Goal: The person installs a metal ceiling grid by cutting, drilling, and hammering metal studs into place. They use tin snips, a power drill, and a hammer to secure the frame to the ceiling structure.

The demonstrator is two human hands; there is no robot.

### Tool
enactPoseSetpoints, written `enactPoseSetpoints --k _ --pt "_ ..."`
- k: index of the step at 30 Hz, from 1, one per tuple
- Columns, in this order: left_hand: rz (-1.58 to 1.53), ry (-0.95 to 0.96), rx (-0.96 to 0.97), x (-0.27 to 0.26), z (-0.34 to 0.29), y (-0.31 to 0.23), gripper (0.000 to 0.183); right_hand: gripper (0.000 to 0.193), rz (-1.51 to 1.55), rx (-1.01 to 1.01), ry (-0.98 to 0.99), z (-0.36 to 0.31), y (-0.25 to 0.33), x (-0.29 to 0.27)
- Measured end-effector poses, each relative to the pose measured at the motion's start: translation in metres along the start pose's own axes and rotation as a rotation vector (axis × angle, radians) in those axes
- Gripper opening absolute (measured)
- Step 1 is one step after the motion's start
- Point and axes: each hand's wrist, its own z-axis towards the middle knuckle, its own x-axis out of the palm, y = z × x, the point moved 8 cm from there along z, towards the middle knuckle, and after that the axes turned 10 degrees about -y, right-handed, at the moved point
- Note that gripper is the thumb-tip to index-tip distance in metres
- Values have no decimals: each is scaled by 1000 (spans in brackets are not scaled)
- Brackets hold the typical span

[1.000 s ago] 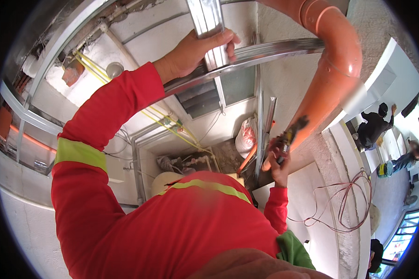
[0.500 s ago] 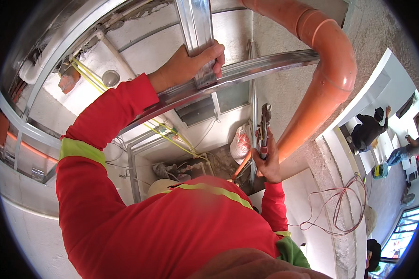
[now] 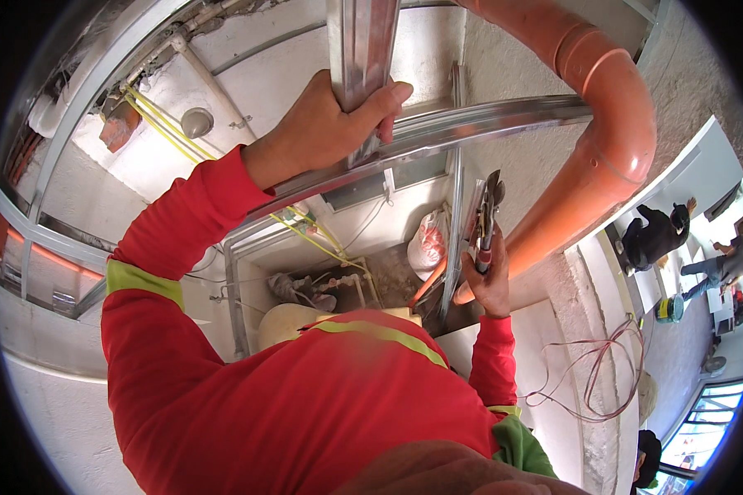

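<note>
My left hand (image 3: 318, 128) is wrapped round the lower part of an upright galvanised metal stud (image 3: 359, 45), its thumb across the front face. The stud's lower end meets a long metal track (image 3: 504, 122), which looks bent by the lens. Lower and to the right, my right hand (image 3: 492, 285) grips a plier-like metal tool (image 3: 489, 206) with red on its handles. Its jaws point up, below the track and apart from it. Fingers and overlap hide part of the tool, so its exact kind is unclear.
A thick orange pipe (image 3: 590, 177) curves close by on the right. Yellow lines (image 3: 161, 128) run at the left. A white sack (image 3: 428, 247) stands below. Looped reddish cable (image 3: 590, 371) hangs at lower right. A person in black (image 3: 656, 235) is at far right, near a bucket (image 3: 670, 309).
The view has shifted slightly, so the stud and pipe sit further right. In my right hand the tool has turned and shows a broader outline. My left hand keeps its hold.
</note>
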Motion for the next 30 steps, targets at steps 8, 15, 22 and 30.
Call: enactPoseSetpoints --k 8,15,22,30 --pt "85 71 -30 -16 -1 -54 32 72 24 210 18 -35 -23 -10" --pt "170 94 -143 -12 -14 -37 30 70 366 498 -50 -66 -54 -13" --pt "-410 -262 -45 37 -23 -46 44 53 338 380 -50 -69 -46 -31" --pt "-1002 -302 -128 63 -12 -55 57 54 129 477 -97 -100 -27 -69"
